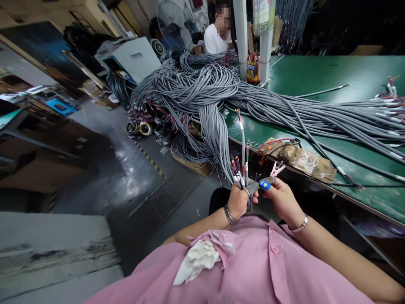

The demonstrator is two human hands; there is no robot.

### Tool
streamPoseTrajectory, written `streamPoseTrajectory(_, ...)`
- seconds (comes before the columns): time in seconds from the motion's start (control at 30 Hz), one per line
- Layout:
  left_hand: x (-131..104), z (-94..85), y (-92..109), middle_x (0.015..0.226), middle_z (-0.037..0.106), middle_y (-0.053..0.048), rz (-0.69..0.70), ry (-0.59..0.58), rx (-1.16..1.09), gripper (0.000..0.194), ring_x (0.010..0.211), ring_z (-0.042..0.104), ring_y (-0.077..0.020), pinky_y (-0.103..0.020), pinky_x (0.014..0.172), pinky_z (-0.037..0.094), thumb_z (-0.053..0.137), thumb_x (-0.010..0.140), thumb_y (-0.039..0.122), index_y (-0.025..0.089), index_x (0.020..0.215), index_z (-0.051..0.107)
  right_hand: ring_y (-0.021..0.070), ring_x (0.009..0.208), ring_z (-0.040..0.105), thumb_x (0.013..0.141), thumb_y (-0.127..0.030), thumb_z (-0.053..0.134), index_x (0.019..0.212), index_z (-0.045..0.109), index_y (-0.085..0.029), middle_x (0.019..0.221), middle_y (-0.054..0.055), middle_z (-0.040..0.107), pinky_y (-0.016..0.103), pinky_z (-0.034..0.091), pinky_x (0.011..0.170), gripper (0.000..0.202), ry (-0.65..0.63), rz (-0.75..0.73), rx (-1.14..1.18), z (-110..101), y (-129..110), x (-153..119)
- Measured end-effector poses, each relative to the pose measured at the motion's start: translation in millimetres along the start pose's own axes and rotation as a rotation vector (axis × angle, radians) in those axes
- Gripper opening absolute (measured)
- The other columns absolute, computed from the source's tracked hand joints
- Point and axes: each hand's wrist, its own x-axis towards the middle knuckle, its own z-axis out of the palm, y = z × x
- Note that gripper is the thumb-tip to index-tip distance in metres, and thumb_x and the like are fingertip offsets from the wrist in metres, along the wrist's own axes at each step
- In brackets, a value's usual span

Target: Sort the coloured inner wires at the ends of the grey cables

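My left hand [238, 200] is closed around the ends of several grey cables [243, 177], whose stripped tips show thin coloured wires pointing up. Grey wrapping covers its thumb. Just to the right, my right hand [281, 197] has its fingers pinched together, with blue and grey wrapping on the fingertips. Between or beside those fingertips a pale pink clip-like piece [277, 169] sticks up; how it is held is unclear. The two hands nearly touch.
A thick heap of grey cables [202, 84] runs across the green table [316, 71] and hangs over its edge. A taped wooden block [300, 160] with wires lies at the near edge. Behind the heap sits a person in white [215, 39].
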Motion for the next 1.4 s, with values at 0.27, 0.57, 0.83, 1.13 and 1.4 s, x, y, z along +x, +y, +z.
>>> streamPoseTrajectory(0.27, 3, -0.1, 0, 0.051, 0.055, 0.001, -0.020, 0.005, -0.004, 0.032, 0.037, 0.048, -0.0082, -0.020, 0.037, 0.034, 0.067, 0.072, 0.042, 0.014, 0.061, 0.056, 0.0116, 0.062, 0.051, 0.074, -0.039, 0.073, 0.081, 0.061, -0.019, 0.073, 0.000, 0.061, 0.026, 0.040, 0.060, 0.025, -0.041, 0.081, 0.023, 0, -2, 4)
streamPoseTrajectory(0.57, 1, 0.8, -2, 0.050, 0.054, 0.000, -0.016, -0.043, 0.044, 0.033, 0.037, 0.049, -0.0085, -0.020, 0.037, 0.033, 0.067, 0.072, 0.041, 0.013, 0.059, 0.055, 0.0125, 0.061, 0.054, 0.072, -0.034, 0.073, 0.078, 0.062, -0.018, 0.068, 0.000, 0.063, 0.026, 0.037, 0.058, 0.020, -0.068, 0.097, -0.005, -1, -6, 4)
streamPoseTrajectory(0.83, -4, 0.3, -2, 0.051, 0.055, 0.001, -0.052, -0.039, 0.057, 0.033, 0.037, 0.049, -0.0080, -0.019, 0.037, 0.034, 0.069, 0.071, 0.042, 0.013, 0.063, 0.056, 0.0064, 0.047, 0.041, 0.069, -0.022, 0.068, 0.066, 0.055, -0.019, 0.054, -0.006, 0.047, 0.021, 0.039, 0.050, 0.014, 0.212, 0.213, 0.461, -8, -6, 16)
streamPoseTrajectory(1.13, -1, 3.4, 16, 0.048, 0.053, 0.002, -0.132, -0.208, -0.003, 0.031, 0.035, 0.045, -0.0075, -0.020, 0.036, 0.034, 0.072, 0.066, 0.038, 0.014, 0.060, 0.054, 0.0119, 0.061, 0.055, 0.082, -0.053, 0.058, 0.079, 0.065, -0.020, 0.075, 0.003, 0.062, 0.025, 0.050, 0.060, 0.033, 0.033, 0.250, 0.552, -46, 6, 23)
streamPoseTrajectory(1.4, 9, 24.7, 23, 0.048, 0.053, 0.001, -0.189, -0.283, -0.060, 0.028, 0.036, 0.045, -0.0075, -0.019, 0.036, 0.033, 0.072, 0.066, 0.036, 0.014, 0.063, 0.054, 0.0155, 0.064, 0.059, 0.078, -0.063, 0.058, 0.080, 0.067, -0.018, 0.075, 0.005, 0.066, 0.028, 0.049, 0.060, 0.046, -0.127, 0.099, 0.471, -36, -10, 38)
